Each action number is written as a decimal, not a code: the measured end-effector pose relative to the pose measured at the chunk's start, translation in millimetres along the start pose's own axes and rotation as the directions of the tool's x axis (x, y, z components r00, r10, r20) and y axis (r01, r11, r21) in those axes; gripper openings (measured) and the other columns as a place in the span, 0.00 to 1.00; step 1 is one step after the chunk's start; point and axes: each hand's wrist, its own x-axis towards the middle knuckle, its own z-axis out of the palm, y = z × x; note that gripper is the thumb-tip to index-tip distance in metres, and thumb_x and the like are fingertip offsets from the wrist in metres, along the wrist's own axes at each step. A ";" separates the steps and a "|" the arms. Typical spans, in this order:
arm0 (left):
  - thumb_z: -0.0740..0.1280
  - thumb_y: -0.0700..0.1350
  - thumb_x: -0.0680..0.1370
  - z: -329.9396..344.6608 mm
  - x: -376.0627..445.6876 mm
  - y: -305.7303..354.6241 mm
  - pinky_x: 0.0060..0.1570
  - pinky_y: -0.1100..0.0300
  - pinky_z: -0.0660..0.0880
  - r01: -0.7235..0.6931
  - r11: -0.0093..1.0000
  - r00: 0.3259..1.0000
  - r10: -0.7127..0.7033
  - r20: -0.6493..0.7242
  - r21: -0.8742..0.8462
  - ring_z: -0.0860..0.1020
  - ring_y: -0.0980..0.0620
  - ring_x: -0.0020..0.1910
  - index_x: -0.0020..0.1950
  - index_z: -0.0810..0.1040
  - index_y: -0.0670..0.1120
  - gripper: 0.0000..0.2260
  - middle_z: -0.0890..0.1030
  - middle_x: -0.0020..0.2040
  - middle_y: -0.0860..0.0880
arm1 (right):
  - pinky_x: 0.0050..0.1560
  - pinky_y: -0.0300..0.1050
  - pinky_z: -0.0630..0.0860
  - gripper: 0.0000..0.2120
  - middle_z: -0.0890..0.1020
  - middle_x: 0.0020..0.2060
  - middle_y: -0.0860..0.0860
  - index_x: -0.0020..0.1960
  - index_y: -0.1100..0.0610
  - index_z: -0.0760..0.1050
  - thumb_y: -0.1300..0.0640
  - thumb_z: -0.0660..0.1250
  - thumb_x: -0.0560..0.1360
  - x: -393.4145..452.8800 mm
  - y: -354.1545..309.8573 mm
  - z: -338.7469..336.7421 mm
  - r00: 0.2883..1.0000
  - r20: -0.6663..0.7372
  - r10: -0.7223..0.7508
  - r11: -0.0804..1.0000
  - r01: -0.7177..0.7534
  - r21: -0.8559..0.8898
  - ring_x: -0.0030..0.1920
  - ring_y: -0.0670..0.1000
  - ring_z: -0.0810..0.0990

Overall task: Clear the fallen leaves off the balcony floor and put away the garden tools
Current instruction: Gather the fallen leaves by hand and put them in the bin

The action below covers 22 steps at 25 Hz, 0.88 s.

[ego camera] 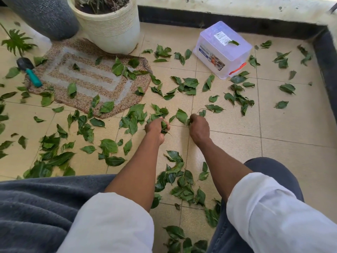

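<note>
**Both hands full of leaves, floor was still a mess**

So the green leaves (188, 84) were scattered pretty much all over the tiled balcony floor (291, 152), thickest around the middle and down at 7 o'clock. The left hand (157, 126) was curled tight around a bunch of them right at the centre, and the right hand (198, 127) just beside it was closed on a leaf or two as well, knuckles up. Hands were close together but not touching.

The garden trowel (29, 71), black blade and teal handle, lay at 9 o'clock, on the left edge of a woven doormat (87, 77) that had leaves on it too. A clear plastic storage box (221, 50) with an orange latch sat upside down at 1 o'clock, one leaf resting on top. A ribbed cream plant pot (109, 28) stood at 11 o'clock on the mat's far edge, with a dark grey pot (43, 15) next to it. White rolled sleeves (269, 210) showed at the bottom.
</note>
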 end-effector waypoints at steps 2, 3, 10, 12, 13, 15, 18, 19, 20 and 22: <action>0.62 0.35 0.80 -1.9 0.6 1.9 0.22 0.63 0.70 -0.006 1.000 1.000 0.006 -0.019 -0.003 0.69 0.51 0.27 0.42 0.73 0.39 0.08 0.73 0.33 0.44 | 0.41 0.51 0.77 0.12 0.79 0.39 0.52 0.51 0.61 0.76 0.68 0.56 0.75 9.0 -14.2 -8.4 0.989 -0.084 0.123 0.984 -0.111 0.139 0.40 0.55 0.77; 0.62 0.35 0.80 -3.3 1.6 2.6 0.22 0.63 0.70 -0.008 1.000 1.000 0.008 -0.029 -0.003 0.69 0.51 0.27 0.42 0.73 0.39 0.08 0.73 0.33 0.43 | 0.41 0.51 0.78 0.12 0.80 0.40 0.53 0.49 0.61 0.78 0.68 0.57 0.75 17.0 -22.7 -11.7 0.986 -0.102 0.134 0.978 -0.115 0.176 0.40 0.54 0.78; 0.62 0.35 0.80 -12.7 6.2 5.8 0.22 0.64 0.70 -0.003 1.000 1.000 0.002 -0.031 -0.025 0.69 0.51 0.28 0.42 0.73 0.39 0.07 0.73 0.33 0.43 | 0.42 0.49 0.76 0.06 0.78 0.48 0.57 0.44 0.64 0.80 0.65 0.65 0.74 15.3 -23.3 16.8 0.965 0.154 -0.212 0.973 0.223 -0.058 0.49 0.59 0.77; 0.61 0.36 0.81 -14.2 8.2 6.0 0.22 0.64 0.69 -0.009 1.000 1.000 0.009 -0.026 -0.021 0.69 0.50 0.27 0.42 0.72 0.39 0.08 0.72 0.33 0.43 | 0.42 0.50 0.73 0.09 0.78 0.47 0.59 0.48 0.64 0.78 0.67 0.59 0.76 -1.2 -15.9 24.7 0.960 0.102 -0.260 0.955 0.272 -0.121 0.50 0.60 0.75; 0.61 0.36 0.81 -14.5 8.6 5.3 0.22 0.64 0.69 -0.010 1.000 1.000 0.009 -0.024 -0.020 0.69 0.49 0.27 0.42 0.72 0.39 0.08 0.72 0.33 0.43 | 0.42 0.51 0.73 0.10 0.79 0.46 0.59 0.50 0.64 0.78 0.67 0.58 0.77 -5.7 -15.9 24.9 0.964 0.076 -0.254 0.955 0.263 -0.141 0.49 0.59 0.75; 0.61 0.36 0.81 -14.2 6.6 5.9 0.21 0.64 0.69 -0.016 1.000 0.999 0.015 -0.029 -0.024 0.69 0.49 0.26 0.42 0.72 0.39 0.08 0.72 0.32 0.43 | 0.42 0.51 0.76 0.11 0.80 0.45 0.57 0.53 0.61 0.76 0.67 0.57 0.77 -5.5 -20.7 20.0 0.986 0.030 -0.166 0.983 0.168 -0.073 0.45 0.58 0.76; 0.62 0.36 0.80 -15.7 4.3 9.5 0.22 0.64 0.70 -0.039 0.998 0.997 0.036 -0.062 -0.050 0.69 0.50 0.26 0.42 0.72 0.39 0.08 0.72 0.32 0.44 | 0.41 0.48 0.77 0.12 0.81 0.44 0.54 0.57 0.60 0.77 0.68 0.59 0.77 8.2 -38.6 9.1 0.998 0.013 -0.062 0.992 0.060 0.112 0.42 0.55 0.77; 0.62 0.35 0.80 -17.8 4.9 11.2 0.22 0.63 0.70 -0.051 0.996 0.996 0.046 -0.079 -0.067 0.69 0.50 0.26 0.41 0.73 0.39 0.08 0.72 0.32 0.44 | 0.41 0.48 0.77 0.12 0.82 0.45 0.55 0.54 0.61 0.80 0.68 0.61 0.76 13.8 -45.7 6.9 0.996 0.025 -0.082 0.987 0.077 0.138 0.42 0.54 0.78; 0.62 0.34 0.80 -20.8 4.7 13.1 0.23 0.63 0.70 -0.058 0.995 0.994 0.050 -0.096 -0.085 0.69 0.51 0.26 0.41 0.73 0.39 0.08 0.72 0.32 0.44 | 0.42 0.49 0.77 0.11 0.82 0.46 0.56 0.50 0.61 0.82 0.68 0.62 0.75 18.6 -52.4 7.8 0.992 0.042 -0.123 0.983 0.116 0.144 0.43 0.54 0.78; 0.61 0.34 0.80 -27.6 5.5 16.0 0.23 0.62 0.70 -0.061 0.991 0.992 0.047 -0.115 -0.122 0.69 0.51 0.26 0.40 0.72 0.40 0.09 0.72 0.32 0.45 | 0.43 0.50 0.77 0.09 0.79 0.49 0.56 0.46 0.62 0.83 0.69 0.66 0.72 17.3 -61.1 14.8 0.965 0.122 -0.231 0.970 0.220 0.101 0.46 0.55 0.77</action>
